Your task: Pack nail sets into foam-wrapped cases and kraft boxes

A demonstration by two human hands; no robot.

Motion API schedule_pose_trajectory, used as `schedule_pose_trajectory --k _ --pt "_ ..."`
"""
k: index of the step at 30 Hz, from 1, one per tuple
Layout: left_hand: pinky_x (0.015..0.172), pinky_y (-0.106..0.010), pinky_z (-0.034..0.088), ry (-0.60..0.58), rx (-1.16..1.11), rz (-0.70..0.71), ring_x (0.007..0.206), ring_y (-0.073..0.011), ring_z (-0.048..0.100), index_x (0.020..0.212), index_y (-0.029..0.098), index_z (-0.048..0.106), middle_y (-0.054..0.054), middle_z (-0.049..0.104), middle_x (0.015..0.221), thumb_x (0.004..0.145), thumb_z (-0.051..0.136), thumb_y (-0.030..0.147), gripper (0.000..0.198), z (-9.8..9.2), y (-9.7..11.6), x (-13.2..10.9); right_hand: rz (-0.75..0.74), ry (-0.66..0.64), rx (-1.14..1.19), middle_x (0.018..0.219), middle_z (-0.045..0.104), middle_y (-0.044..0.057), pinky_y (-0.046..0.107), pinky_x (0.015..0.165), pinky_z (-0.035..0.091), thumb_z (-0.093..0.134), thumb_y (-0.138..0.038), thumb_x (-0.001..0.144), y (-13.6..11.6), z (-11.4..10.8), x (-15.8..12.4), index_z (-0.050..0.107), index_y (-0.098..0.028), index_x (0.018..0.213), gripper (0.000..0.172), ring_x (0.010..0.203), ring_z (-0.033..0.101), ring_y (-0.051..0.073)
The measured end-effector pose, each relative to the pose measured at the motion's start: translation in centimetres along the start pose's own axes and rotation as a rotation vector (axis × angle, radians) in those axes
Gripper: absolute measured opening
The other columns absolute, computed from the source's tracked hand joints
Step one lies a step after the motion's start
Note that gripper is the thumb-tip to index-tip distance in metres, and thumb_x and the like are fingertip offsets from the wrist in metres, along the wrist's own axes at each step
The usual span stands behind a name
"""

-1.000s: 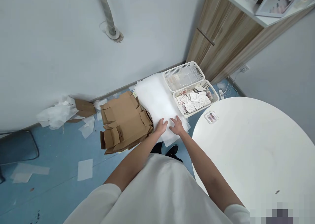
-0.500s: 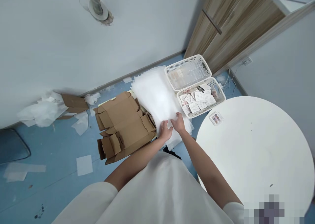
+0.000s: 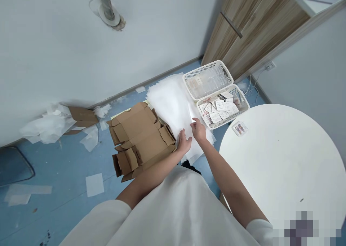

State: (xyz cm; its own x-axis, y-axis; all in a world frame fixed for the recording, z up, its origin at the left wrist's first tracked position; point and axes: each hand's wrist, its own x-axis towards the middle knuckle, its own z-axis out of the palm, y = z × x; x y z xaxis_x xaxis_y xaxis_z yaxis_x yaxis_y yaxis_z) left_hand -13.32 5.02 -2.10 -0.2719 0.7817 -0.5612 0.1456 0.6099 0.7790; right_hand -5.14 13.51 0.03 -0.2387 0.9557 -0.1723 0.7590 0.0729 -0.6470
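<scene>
A stack of thin white packing sheets (image 3: pixel 170 101) lies fanned in front of me. My left hand (image 3: pixel 184 142) rests at the stack's near left part, its fingers apart and thumb out. Beside it, my right hand (image 3: pixel 199 131) has thumb and fingers pinched at a sheet, and a bright raised fold runs up from the fingertips. Flattened brown cardboard boxes (image 3: pixel 148 145) lie left of the stack, close to my left hand. Past my right hand stands a white basket (image 3: pixel 218 125) full of printed cards (image 3: pixel 223 107).
Behind it, another white basket (image 3: pixel 189 89) holds clear plastic cases. A round white table (image 3: pixel 281 152) stands at right with a small clear case (image 3: pixel 239 128) on it. Crumpled wrapping (image 3: pixel 50 125) and a brown carton (image 3: pixel 82 116) lie by the wall. Loose sheets (image 3: pixel 94 184) are on the floor.
My right hand has shifted slightly up and right, and a fold has risen in the sheet at its fingers. The left hand stays low on the stack. The view has shifted a little.
</scene>
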Motion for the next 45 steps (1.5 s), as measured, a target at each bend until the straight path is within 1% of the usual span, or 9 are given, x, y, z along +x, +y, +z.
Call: schedule_pose_trajectory --k 4,10,14,19,25,30,34,39,45 --pt "0.095 -0.033 0.040 0.000 -0.079 0.085 0.116 -0.0200 0.046 0.132 0.018 0.032 -0.012 0.036 0.136 0.082 0.045 0.027 0.052 0.0 1.3 -0.3 0.019 0.023 -0.026 0.075 0.065 0.004 0.031 0.064 0.044 0.036 -0.028 0.084 0.0 -1.2 -1.3 0.056 -0.022 0.092 0.022 0.066 0.059 0.019" --pt "0.098 -0.037 0.037 -0.026 -0.053 0.108 0.118 -0.0217 0.044 0.129 0.019 0.036 -0.012 0.040 0.134 0.083 0.045 0.029 0.048 0.4 1.9 -0.6 -0.074 0.211 -0.137 0.104 0.059 0.013 0.038 0.084 0.040 0.042 -0.023 0.080 -0.4 -2.7 -2.3 0.058 -0.018 0.079 0.017 0.098 0.054 0.025" --pt "0.106 -0.040 0.027 0.018 0.063 0.111 0.132 -0.0236 0.025 0.130 0.018 0.031 -0.013 0.028 0.141 0.081 0.048 0.030 0.053 0.0 2.0 -1.0 0.001 0.110 -0.033 0.078 0.063 0.006 0.033 0.070 0.044 0.038 -0.023 0.081 -0.8 -4.3 -2.3 0.055 -0.020 0.087 0.018 0.071 0.060 0.020" --pt "0.108 -0.040 0.019 0.076 0.166 0.091 0.136 -0.0263 0.008 0.134 0.018 0.018 -0.015 0.002 0.147 0.076 0.055 0.031 0.071 -0.1 2.1 -1.2 0.012 0.146 0.120 0.090 0.065 0.004 0.032 0.070 0.044 0.034 -0.017 0.079 -0.7 -7.3 -2.9 0.047 -0.021 0.101 0.025 0.060 0.060 0.015" --pt "0.107 -0.043 0.020 0.003 0.137 0.093 0.136 -0.0267 0.007 0.137 0.017 0.005 -0.018 0.000 0.147 0.079 0.052 0.037 0.077 1.4 3.1 -1.5 0.170 0.247 0.403 0.093 0.064 0.005 0.029 0.061 0.045 0.034 -0.020 0.075 1.2 -10.6 -5.7 0.048 -0.020 0.082 0.015 0.062 0.059 0.014" --pt "0.100 -0.038 0.033 -0.176 0.101 0.054 0.125 -0.0240 0.038 0.139 0.020 0.001 -0.016 0.024 0.143 0.081 0.048 0.043 0.078 3.9 4.2 -3.1 0.304 0.498 0.617 0.098 0.064 0.007 0.028 0.059 0.045 0.038 -0.023 0.073 4.9 -12.6 -10.3 0.044 -0.020 0.078 0.008 0.069 0.057 0.014" --pt "0.081 -0.030 0.046 -0.357 0.034 0.035 0.099 -0.0190 0.057 0.138 0.019 0.015 -0.015 0.049 0.123 0.075 0.059 0.031 0.078 6.4 4.5 -5.0 0.392 0.679 0.739 0.100 0.064 0.006 0.028 0.062 0.045 0.043 -0.024 0.071 8.5 -13.9 -15.4 0.044 -0.020 0.072 0.004 0.077 0.056 0.015" --pt "0.073 -0.026 0.047 -0.388 0.138 0.197 0.078 -0.0123 0.057 0.137 0.020 0.020 -0.009 0.056 0.107 0.072 0.061 0.018 0.076 10.3 4.4 -6.5 0.511 0.790 0.812 0.098 0.064 0.006 0.029 0.068 0.046 0.046 -0.025 0.068 13.0 -14.9 -22.3 0.055 -0.018 0.069 0.011 0.081 0.058 0.016" --pt "0.078 -0.029 0.045 -0.433 0.375 0.434 0.073 -0.0115 0.056 0.126 0.021 0.040 -0.007 0.057 0.105 0.071 0.060 0.014 0.058 15.0 4.7 -7.7 0.675 0.720 0.656 0.087 0.065 0.006 0.030 0.062 0.046 0.046 -0.031 0.071 17.9 -15.0 -29.3 0.064 -0.018 0.088 0.028 0.075 0.058 0.017"
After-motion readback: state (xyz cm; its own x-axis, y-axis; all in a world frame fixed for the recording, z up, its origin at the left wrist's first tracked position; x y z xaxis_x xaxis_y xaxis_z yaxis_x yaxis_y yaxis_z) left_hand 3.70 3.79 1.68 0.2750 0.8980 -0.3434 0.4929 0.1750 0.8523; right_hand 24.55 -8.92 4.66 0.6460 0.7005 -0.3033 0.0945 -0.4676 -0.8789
